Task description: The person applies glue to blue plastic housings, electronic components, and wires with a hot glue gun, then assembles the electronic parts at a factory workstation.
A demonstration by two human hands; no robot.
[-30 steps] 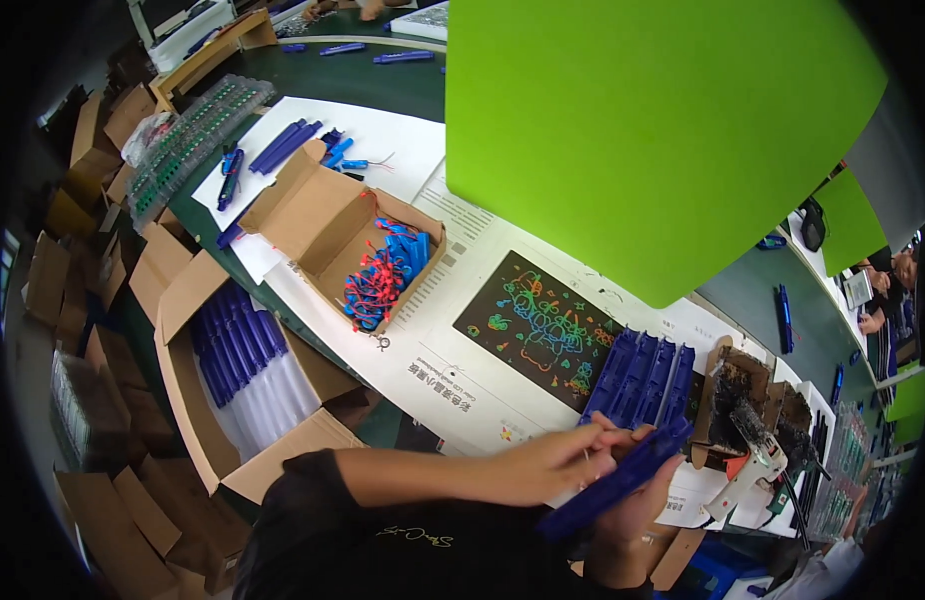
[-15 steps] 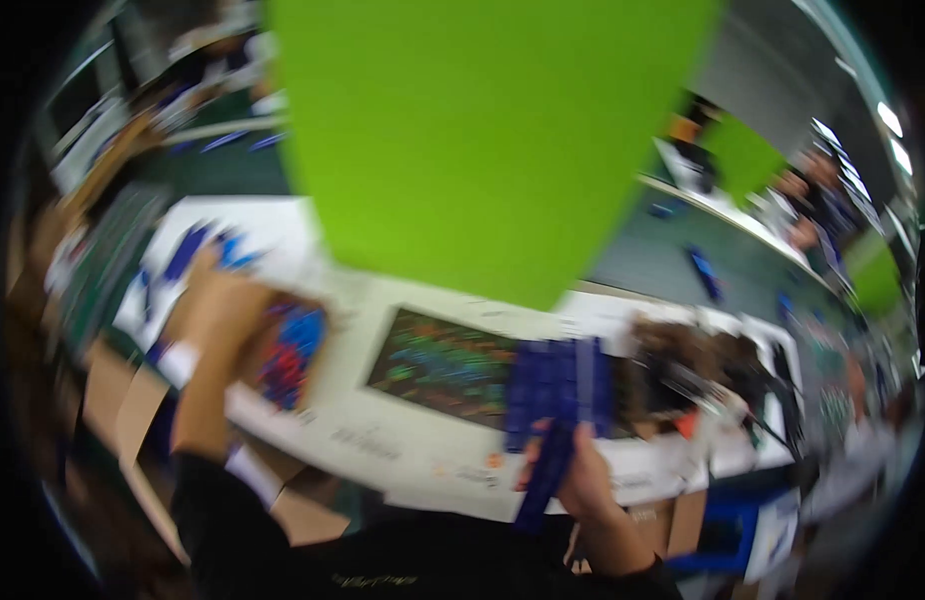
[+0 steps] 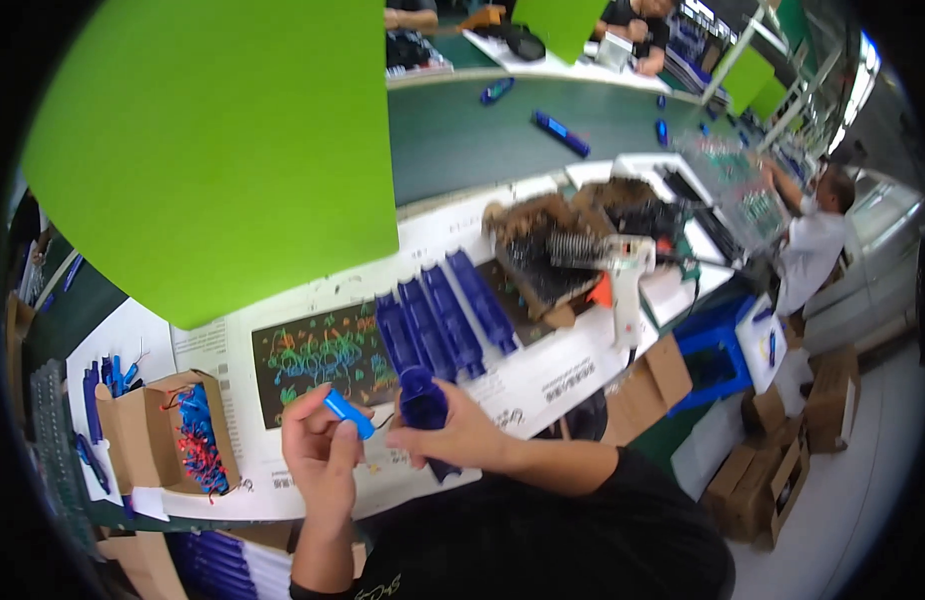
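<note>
Left hand [image 3: 321, 455] pinching a glossy blue cylinder [image 3: 349, 414], right hand [image 3: 461, 432] gripping a hollow, indigo plastic shell [image 3: 423, 403]

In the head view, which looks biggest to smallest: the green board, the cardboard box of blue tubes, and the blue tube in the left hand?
1. Green board
2. That cardboard box
3. Blue tube in the left hand

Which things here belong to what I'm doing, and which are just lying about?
Belongs, it seems: blue cylinder in your left hand; dark-blue shell in your right hand; matching shells; carton of similar cylinders; maybe glue gun.

Lying about, probably: green panel; patterned dark rectangle; floor cartons.
</note>
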